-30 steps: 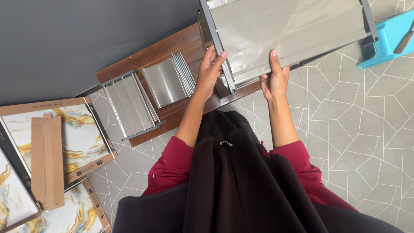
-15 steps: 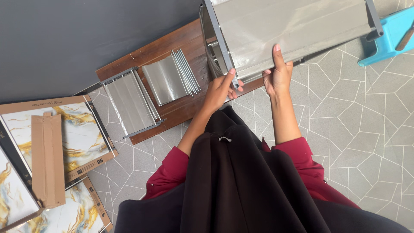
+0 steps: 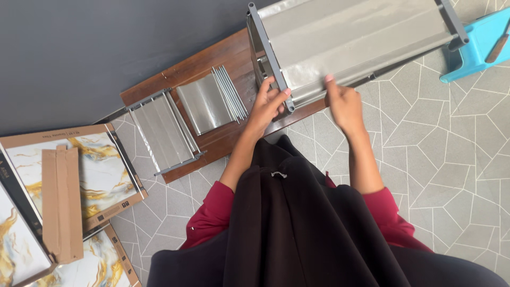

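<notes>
My left hand (image 3: pixel 269 103) had slid onto the grey rack (image 3: pixel 350 40) corner post, gripping; right hand (image 3: pixel 342 101) pressed its edge, fingers together.

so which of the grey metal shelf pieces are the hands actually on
The big grey shelf unit at top right: left hand grips its corner post, right hand touches its front edge. The two smaller shelves lie untouched on the wooden board.

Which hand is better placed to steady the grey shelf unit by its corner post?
Left. The left hand already wraps the shelf unit's corner post, while the right hand only touches the panel's edge.
</notes>
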